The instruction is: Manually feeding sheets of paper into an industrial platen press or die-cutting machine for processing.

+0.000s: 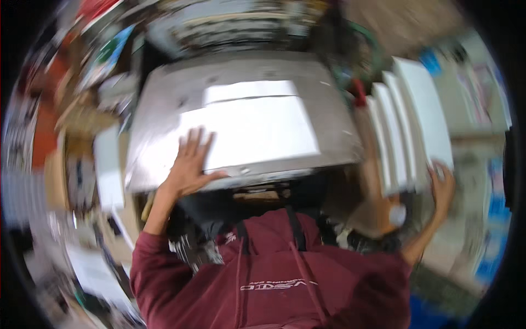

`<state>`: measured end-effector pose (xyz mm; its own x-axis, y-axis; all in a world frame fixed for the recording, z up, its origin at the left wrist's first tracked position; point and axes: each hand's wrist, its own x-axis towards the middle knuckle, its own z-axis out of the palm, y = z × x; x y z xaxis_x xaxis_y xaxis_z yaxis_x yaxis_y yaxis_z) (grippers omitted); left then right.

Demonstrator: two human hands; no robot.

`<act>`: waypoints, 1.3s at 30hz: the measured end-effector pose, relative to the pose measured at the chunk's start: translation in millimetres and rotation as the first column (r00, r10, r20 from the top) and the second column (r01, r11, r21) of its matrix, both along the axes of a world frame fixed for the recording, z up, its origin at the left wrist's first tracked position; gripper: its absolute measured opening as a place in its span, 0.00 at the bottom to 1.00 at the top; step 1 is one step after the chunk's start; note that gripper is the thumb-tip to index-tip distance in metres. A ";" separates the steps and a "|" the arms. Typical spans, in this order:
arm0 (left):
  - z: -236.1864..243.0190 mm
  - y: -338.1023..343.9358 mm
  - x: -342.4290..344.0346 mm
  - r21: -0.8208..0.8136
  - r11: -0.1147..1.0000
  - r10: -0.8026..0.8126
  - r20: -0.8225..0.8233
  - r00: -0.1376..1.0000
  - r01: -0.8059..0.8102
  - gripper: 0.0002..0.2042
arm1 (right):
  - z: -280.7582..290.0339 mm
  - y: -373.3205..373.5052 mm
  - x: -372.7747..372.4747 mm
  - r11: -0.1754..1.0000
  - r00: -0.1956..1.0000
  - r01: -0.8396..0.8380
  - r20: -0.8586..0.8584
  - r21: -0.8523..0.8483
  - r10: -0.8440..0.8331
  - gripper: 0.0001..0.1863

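Observation:
On a grey metal machine table (334, 131) lies a large white sheet (263, 129), with a narrower white strip (252, 90) along its far side. My left hand (189, 164) rests flat at the sheet's left edge, fingers spread and thumb pointing right. Off to the right stand several fanned stacks of white paper (422, 109). At the near end of the rightmost stack, my right hand (441, 183) has its bent fingers on the paper's corner. Blur hides how many sheets are between those fingers.
A machine body (230, 30) rises behind the table. Cardboard boxes (79, 164) and white sheets (101, 274) crowd the left. A red object (359, 92) sits between table and paper stacks. An orange item (392, 214) lies below the stacks, and blue packages (493, 241) are far right.

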<state>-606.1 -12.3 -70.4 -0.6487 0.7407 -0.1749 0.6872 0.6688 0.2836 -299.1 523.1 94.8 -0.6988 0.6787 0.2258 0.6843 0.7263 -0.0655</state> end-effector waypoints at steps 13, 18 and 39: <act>-3.8 -239.2 41.5 0.423 0.480 0.781 -0.606 0.154 -0.768 0.41 | -14.0 45.3 12.5 0.986 0.997 0.031 0.073 -0.165 -0.019 0.19; -124.8 -325.8 5.9 0.335 0.411 0.800 -0.579 0.159 -0.848 0.37 | -11.6 56.8 12.6 0.984 0.997 0.000 0.073 -0.176 0.013 0.19; -166.3 -274.6 -20.8 0.168 0.259 0.937 -0.285 0.205 -0.951 0.42 | -3.4 27.5 17.1 0.987 0.875 0.067 -0.485 0.144 0.012 0.19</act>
